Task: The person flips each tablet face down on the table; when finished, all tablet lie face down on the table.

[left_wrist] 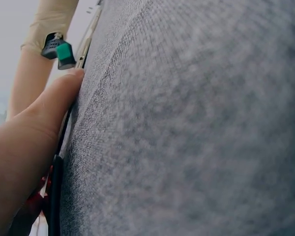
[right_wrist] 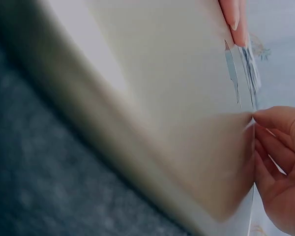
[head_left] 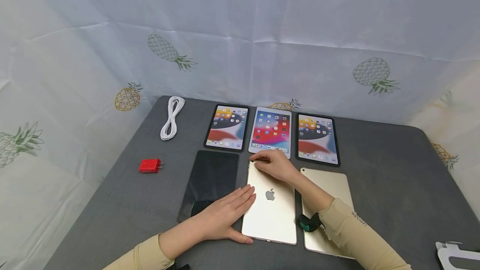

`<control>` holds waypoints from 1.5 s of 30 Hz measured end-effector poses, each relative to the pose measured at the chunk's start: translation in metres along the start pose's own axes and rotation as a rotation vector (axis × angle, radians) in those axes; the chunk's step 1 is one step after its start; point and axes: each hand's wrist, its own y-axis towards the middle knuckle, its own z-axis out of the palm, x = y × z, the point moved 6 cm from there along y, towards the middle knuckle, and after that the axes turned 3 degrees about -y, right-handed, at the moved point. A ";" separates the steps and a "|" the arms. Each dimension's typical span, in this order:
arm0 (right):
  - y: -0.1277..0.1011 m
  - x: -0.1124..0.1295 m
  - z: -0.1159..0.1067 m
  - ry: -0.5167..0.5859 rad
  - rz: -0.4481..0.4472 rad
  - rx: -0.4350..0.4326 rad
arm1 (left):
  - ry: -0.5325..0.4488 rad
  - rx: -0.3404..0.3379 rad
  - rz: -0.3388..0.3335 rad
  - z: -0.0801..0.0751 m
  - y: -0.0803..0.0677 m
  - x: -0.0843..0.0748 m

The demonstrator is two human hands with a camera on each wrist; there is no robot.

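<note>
Item: gold tablet (head_left: 271,203), face down, logo up, centre of the grey tabletop (head_left: 393,178), long axis running away from me. My left hand (head_left: 221,216) lies flat, fingers straight, against its near left edge; my right hand (head_left: 275,165) curls its fingertips round the far edge, so it is nearer the lifting end. Neighbours: dark tablet (head_left: 210,184) left, second gold tablet (head_left: 330,186) right, three lit tablets (head_left: 271,130) beyond; white cable (head_left: 171,118), red plug (head_left: 150,166). Backdrop: pineapple-print cloth (head_left: 300,32)
</note>
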 end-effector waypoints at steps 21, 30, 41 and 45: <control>0.011 0.016 0.009 -0.033 -0.001 -0.047 | -0.043 -0.004 -0.014 -0.008 0.000 0.008; 0.018 0.027 0.020 0.076 0.022 -0.041 | -0.221 0.006 -0.143 -0.034 -0.023 0.045; 0.023 0.030 0.025 0.174 0.120 -0.043 | -0.301 -0.043 -0.356 -0.059 -0.083 0.087; 0.023 0.030 0.027 0.166 0.144 -0.029 | -0.318 -0.013 -0.428 -0.057 -0.102 0.095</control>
